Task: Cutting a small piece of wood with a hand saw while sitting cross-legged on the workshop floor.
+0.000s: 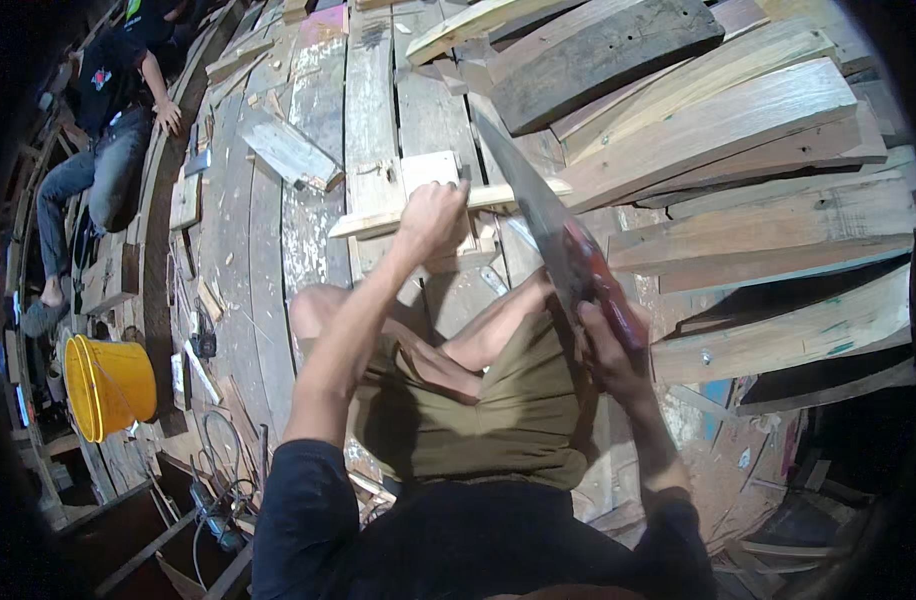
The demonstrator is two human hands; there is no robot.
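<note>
My left hand (436, 215) is closed over a narrow pale wooden strip (371, 223), pressing it down across a light wooden block (428, 168). The strip lies roughly crosswise in front of my folded legs. In my right hand (610, 348) is a handsaw (533, 195), gripped by its red handle. The blade points up and away to the left, and its middle passes in front of the strip's right end; whether it touches the wood I cannot tell. Part of the block is hidden by my left hand and the strip.
Several curved timbers (718, 125) are stacked to the right. A short weathered board (291, 148) lies left of the block on the plank floor (250, 310). At left stand a yellow bucket (113, 385) and a seated person (113, 150); a corded power tool (216, 515) lies lower left.
</note>
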